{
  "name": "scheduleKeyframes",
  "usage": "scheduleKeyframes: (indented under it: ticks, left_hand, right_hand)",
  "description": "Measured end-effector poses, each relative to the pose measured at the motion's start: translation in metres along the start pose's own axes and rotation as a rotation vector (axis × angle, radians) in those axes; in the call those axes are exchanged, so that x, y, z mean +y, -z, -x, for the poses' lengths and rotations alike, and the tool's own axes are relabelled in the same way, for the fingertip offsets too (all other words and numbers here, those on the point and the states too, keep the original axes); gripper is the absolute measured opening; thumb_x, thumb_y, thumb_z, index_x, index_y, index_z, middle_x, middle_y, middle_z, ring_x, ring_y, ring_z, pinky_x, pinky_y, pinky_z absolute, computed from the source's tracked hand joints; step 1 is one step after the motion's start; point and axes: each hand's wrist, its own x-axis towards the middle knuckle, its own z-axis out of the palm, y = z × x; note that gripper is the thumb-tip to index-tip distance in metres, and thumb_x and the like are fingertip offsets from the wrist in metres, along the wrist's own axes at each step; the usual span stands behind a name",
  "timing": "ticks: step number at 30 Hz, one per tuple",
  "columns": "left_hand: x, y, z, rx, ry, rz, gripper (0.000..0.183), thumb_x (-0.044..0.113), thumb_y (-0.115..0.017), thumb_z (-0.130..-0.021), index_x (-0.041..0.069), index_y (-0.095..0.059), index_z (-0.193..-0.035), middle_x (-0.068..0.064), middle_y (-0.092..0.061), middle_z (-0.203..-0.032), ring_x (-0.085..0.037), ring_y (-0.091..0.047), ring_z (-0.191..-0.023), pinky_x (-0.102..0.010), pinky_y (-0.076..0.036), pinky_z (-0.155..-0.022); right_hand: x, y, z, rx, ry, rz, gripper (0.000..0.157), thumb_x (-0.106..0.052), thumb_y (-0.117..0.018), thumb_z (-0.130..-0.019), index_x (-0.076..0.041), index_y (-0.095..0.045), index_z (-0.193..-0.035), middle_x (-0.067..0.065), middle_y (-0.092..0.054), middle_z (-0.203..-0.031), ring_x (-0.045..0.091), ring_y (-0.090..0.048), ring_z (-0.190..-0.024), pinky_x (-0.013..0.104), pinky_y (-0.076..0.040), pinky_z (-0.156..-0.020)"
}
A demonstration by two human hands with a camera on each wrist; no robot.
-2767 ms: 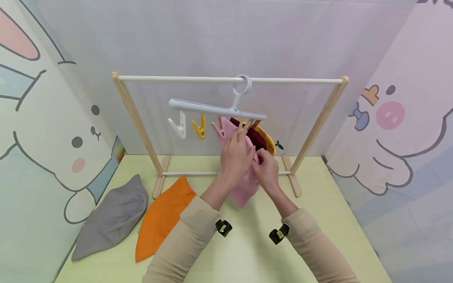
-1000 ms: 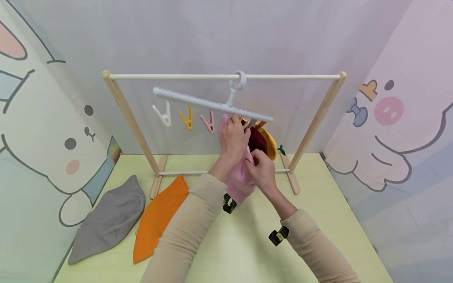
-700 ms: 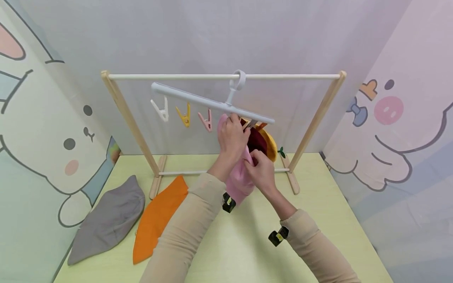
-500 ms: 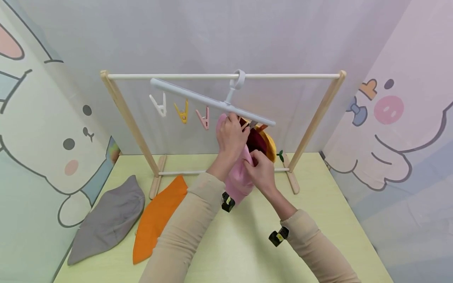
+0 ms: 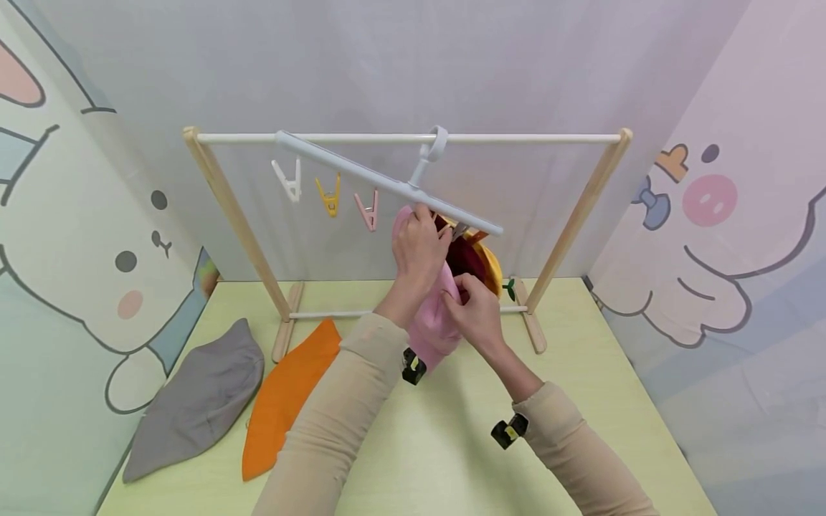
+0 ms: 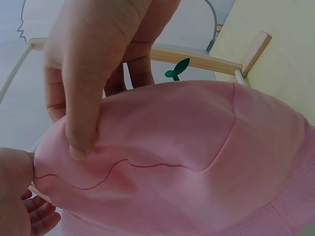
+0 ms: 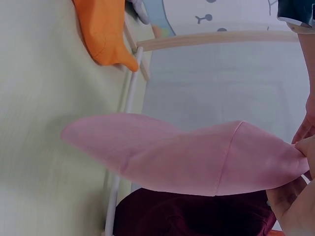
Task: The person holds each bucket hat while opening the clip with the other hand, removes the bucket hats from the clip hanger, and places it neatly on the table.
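A pink bucket hat [image 5: 434, 326] hangs between both hands under the tilted pale-blue clip hanger [image 5: 361, 170]. At the hat's upper edge, my left hand [image 5: 418, 247] pinches the cloth, close to a cream clip [image 5: 448, 228] mostly hidden by the fingers. Whether that hand also grips the clip, I cannot tell. Lower on the right, my right hand [image 5: 476, 312] pinches the hat's edge; in the left wrist view its thumb [image 6: 81, 132] presses on the pink cloth. Behind hang a maroon hat [image 5: 466, 259] and a yellow hat [image 5: 493, 271] with a green sprout.
White [image 5: 289, 183], yellow [image 5: 330, 197] and pink clips [image 5: 368, 213] dangle from the hanger's left half. It hooks onto the white rod [image 5: 529, 139] of a wooden rack [image 5: 574, 222]. A grey hat [image 5: 200, 401] and an orange hat [image 5: 290, 401] lie at the table's left.
The hanger's left end has risen and its right end dropped, lifting the left clips. My left hand has shifted up to the hat's upper edge; over the last half second both hands barely move.
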Motion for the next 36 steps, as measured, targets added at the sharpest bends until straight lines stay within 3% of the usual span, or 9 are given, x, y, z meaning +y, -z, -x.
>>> scheduleKeyframes:
  ticks: [8, 13, 16, 23, 36]
  left_hand:
    - [-0.001, -0.002, 0.001, 0.070, -0.045, -0.034, 0.033, 0.035, -0.066, -0.082, 0.005, -0.053, -0.089, -0.006, -0.059, -0.071, -0.019, -0.059, -0.062, -0.029, -0.047, -0.054]
    - [-0.002, -0.002, -0.001, 0.120, -0.081, -0.065, 0.028, 0.031, -0.067, -0.080, 0.007, -0.054, -0.082, -0.004, -0.058, -0.066, -0.019, -0.055, -0.056, -0.029, -0.045, -0.060]
    - [-0.003, 0.000, -0.002, 0.116, -0.092, -0.085, 0.026, 0.032, -0.065, -0.081, 0.007, -0.056, -0.082, -0.004, -0.057, -0.062, -0.019, -0.053, -0.055, -0.029, -0.044, -0.061]
    - [-0.004, 0.004, -0.003, 0.073, -0.101, -0.050, 0.022, 0.030, -0.061, -0.084, 0.008, -0.058, -0.084, -0.004, -0.056, -0.060, -0.021, -0.055, -0.051, -0.031, -0.045, -0.050]
    - [-0.011, 0.007, -0.006, 0.045, -0.098, 0.019, 0.019, 0.028, -0.063, -0.083, 0.010, -0.059, -0.082, -0.005, -0.056, -0.058, -0.024, -0.054, -0.049, -0.034, -0.043, -0.046]
  right_hand:
    - [-0.001, 0.002, 0.000, -0.026, -0.020, 0.010, 0.014, -0.016, -0.068, -0.080, -0.007, -0.062, -0.088, 0.005, -0.061, -0.079, 0.017, -0.052, -0.066, 0.027, -0.048, -0.061]
    - [-0.001, 0.003, -0.001, -0.007, -0.017, 0.007, 0.010, -0.014, -0.067, -0.081, -0.007, -0.063, -0.087, 0.005, -0.062, -0.078, 0.016, -0.053, -0.064, 0.027, -0.047, -0.058]
    - [-0.002, 0.004, -0.002, 0.017, -0.004, -0.010, 0.008, -0.012, -0.066, -0.080, -0.007, -0.064, -0.086, 0.005, -0.064, -0.076, 0.015, -0.054, -0.062, 0.026, -0.047, -0.057]
    - [-0.003, 0.006, -0.002, 0.044, -0.017, -0.040, 0.005, -0.012, -0.065, -0.080, -0.008, -0.065, -0.083, 0.004, -0.064, -0.072, 0.013, -0.055, -0.060, 0.024, -0.046, -0.055]
    - [-0.003, 0.004, 0.000, -0.027, -0.116, -0.118, 0.005, -0.014, -0.066, -0.082, -0.009, -0.065, -0.084, 0.004, -0.062, -0.073, 0.014, -0.052, -0.062, 0.023, -0.043, -0.055]
